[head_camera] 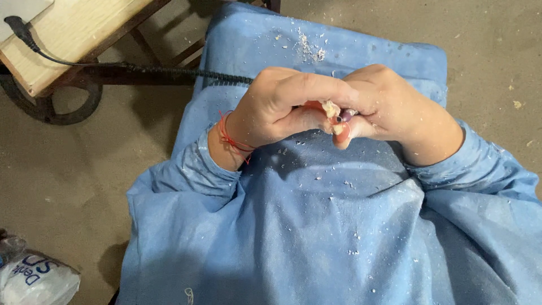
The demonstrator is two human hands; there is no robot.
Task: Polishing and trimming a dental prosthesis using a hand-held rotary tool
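Two hands meet over a lap draped in one blue gown (316, 226), flecked with white shavings. The left hand (276, 107), one red thread bracelet (230, 138) at its wrist, and the right hand (389, 104) both close around one small pale workpiece (334, 116) pinched between their fingertips. One black coiled cable (169, 72) runs from one wooden table (68, 34) at the frame's upper left corner.

A crumpled white bag (35, 281) with blue print lies bottom-left.

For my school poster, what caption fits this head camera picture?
Two hands, left hand and right hand, grip a small pale piece over a dusty blue gown.
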